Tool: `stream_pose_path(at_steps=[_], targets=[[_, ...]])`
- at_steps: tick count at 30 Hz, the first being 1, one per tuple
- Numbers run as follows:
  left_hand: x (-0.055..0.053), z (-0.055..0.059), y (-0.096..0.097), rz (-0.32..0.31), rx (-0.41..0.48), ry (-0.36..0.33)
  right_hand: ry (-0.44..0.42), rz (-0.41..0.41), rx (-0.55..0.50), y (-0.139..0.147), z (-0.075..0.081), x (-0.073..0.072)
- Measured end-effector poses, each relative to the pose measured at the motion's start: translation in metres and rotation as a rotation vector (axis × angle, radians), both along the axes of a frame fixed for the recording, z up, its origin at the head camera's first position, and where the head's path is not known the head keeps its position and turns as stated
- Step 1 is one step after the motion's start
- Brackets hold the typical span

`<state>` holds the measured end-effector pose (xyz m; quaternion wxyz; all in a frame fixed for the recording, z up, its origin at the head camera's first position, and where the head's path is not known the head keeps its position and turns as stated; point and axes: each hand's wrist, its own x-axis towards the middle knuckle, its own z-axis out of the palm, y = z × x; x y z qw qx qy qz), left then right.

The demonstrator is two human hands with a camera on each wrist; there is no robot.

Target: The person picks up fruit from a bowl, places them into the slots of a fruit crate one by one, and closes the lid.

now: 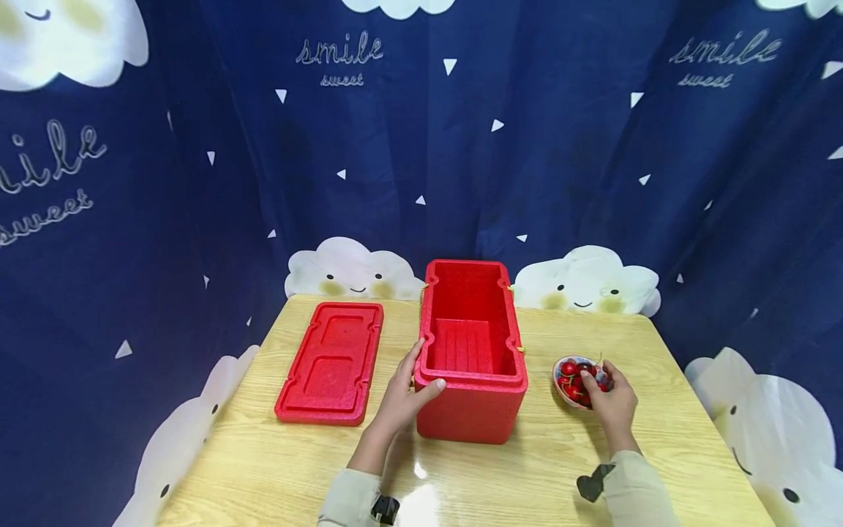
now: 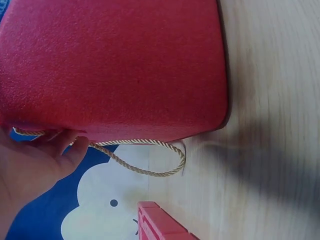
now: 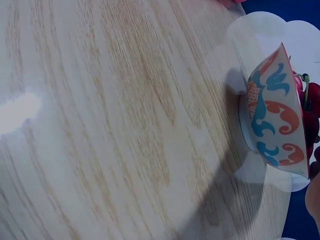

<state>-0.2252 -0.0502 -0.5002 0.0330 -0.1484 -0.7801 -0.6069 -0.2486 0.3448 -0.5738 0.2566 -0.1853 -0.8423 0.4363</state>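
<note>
A deep red box stands uncovered on the table, a twisted gold cord hanging along its side. At the box's near left corner rests my left hand, thumb over the front rim and fingers extended along the left side. To the right of the box is a small patterned bowl of red cherries with green stems. My right hand reaches over the bowl's right side, thumb and fingers bent around a cherry among the others. In the right wrist view this hand is mostly cut off at the edge.
The red lid lies flat, left of the box, with two recessed panels showing. All of it is on a light wooden table. Behind and at the sides hangs a dark blue curtain with clouds and small white triangles.
</note>
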Motion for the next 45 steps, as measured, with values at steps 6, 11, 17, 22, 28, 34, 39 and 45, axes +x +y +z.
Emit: stream_pose_path(at_steps=[6,11,17,22,28,34,39,45], targets=[[0.008,0.013,-0.001,-0.022,0.056,-0.001,-0.035,0.016,0.055,0.001,-0.004,-0.004],[0.017,0.027,0.0,-0.028,0.073,0.012,-0.03,0.038,0.099,0.0,-0.008,-0.01],[0.019,0.028,0.002,-0.033,0.077,0.003,-0.039,0.039,0.161,-0.001,-0.007,-0.011],[0.019,0.028,0.002,-0.031,0.076,-0.007,-0.054,0.04,0.223,-0.003,-0.003,-0.009],[0.017,0.022,0.002,-0.031,0.086,0.016,-0.033,0.044,0.231,-0.004,0.001,-0.006],[0.002,-0.006,0.003,-0.022,0.087,0.013,0.023,-0.018,0.156,-0.006,0.004,0.0],[-0.004,-0.015,0.003,-0.012,0.081,0.005,0.032,-0.053,0.051,-0.014,0.018,0.01],[0.004,0.005,0.002,-0.028,0.1,0.017,0.005,-0.083,0.036,-0.016,0.027,0.012]])
